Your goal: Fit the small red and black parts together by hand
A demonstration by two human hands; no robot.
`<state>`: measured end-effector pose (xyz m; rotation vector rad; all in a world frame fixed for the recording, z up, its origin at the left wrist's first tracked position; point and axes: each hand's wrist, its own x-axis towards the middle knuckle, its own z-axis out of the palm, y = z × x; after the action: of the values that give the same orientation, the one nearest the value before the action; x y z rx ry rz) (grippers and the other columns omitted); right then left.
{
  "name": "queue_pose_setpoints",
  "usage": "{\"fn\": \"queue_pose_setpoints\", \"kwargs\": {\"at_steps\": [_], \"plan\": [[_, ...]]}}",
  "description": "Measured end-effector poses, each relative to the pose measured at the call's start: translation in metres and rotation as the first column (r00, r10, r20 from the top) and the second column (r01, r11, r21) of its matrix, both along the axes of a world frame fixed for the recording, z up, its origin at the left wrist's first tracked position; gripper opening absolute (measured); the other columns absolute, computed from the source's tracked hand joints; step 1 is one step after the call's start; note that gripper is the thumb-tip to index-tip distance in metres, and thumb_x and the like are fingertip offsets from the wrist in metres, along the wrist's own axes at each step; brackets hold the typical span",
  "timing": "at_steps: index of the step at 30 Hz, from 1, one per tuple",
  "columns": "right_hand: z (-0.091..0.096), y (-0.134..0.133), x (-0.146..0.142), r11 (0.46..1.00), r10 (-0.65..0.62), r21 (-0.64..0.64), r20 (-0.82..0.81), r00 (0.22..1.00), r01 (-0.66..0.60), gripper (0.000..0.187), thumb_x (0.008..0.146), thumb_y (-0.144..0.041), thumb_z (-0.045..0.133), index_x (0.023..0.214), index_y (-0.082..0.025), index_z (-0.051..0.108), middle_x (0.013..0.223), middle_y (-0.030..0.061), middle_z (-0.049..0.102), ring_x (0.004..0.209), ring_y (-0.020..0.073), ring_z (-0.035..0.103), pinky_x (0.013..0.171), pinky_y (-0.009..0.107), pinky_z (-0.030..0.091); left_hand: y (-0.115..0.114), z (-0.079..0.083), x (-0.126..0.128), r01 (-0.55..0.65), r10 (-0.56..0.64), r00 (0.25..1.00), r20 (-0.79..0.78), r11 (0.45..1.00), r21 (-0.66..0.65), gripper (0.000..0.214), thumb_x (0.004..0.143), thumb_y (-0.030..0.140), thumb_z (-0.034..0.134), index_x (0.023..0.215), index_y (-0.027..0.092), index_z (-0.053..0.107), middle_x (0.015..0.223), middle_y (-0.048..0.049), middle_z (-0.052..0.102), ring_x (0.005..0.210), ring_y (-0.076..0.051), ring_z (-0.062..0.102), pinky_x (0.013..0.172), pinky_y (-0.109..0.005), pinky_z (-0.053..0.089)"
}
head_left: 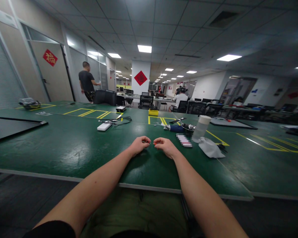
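Observation:
My left hand (139,145) is just above the green table (89,155), its fingers curled in a pinch. A small red piece (149,142) shows at its fingertips, too tiny to name. Facing it across a narrow gap, my right hand (166,147) is closed in the same way. Another bit of red-orange (154,143) peeks out between its thumb and finger; what it belongs to is hidden. The two hands do not touch. To the right of my right hand lies a flat pink-and-white item (184,140), blurred out in the picture.
Right of my hands stand a translucent bottle (201,129), a white bag (210,147) and a metal bowl (188,128). A white power bank (104,126) with black cables (124,119) lies ahead left. Behind are a yellow box (153,112) and a walking person (86,81).

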<state>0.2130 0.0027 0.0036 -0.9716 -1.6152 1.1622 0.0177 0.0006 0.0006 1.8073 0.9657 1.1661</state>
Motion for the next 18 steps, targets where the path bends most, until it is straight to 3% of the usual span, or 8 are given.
{"fn": "queue_pose_setpoints", "kwargs": {"at_steps": [7,13,18], "plan": [[-0.001,0.002,0.001,1.0,-0.008,0.021,-0.034,0.999,0.009,0.029,0.055,-0.014,0.067,0.084,-0.015,0.064,0.081,0.0037,0.067,0.08,0.0167,0.061,0.075,0.029,0.045,0.004,-0.003,0.001,-0.054,0.057,0.996,0.063,0.997,-0.048,0.031,0.06,0.014,0.069,0.09,0.013,0.061,0.072,0.001,0.059,0.063,-0.01,0.055,0.062,-0.022,0.045],[0.0,0.004,0.001,0.99,-0.073,0.114,-0.054,0.996,0.079,0.021,0.057,-0.017,0.065,0.077,-0.016,0.064,0.078,0.002,0.066,0.075,0.0148,0.059,0.075,0.027,0.044,0.01,-0.004,0.0,-0.121,0.12,0.992,0.045,0.993,0.017,0.022,0.063,0.016,0.067,0.083,0.013,0.059,0.07,0.0012,0.059,0.061,-0.01,0.054,0.06,-0.021,0.043],[0.0,0.005,0.002,0.983,-0.134,0.126,-0.013,0.991,0.135,0.021,0.058,-0.022,0.066,0.077,-0.016,0.068,0.078,0.0024,0.067,0.074,0.0157,0.059,0.074,0.028,0.044,0.009,-0.001,-0.001,-0.111,0.11,0.993,0.043,0.994,0.024,0.02,0.064,0.016,0.066,0.084,0.013,0.063,0.075,-0.0013,0.063,0.068,-0.012,0.057,0.067,-0.023,0.045]]}}
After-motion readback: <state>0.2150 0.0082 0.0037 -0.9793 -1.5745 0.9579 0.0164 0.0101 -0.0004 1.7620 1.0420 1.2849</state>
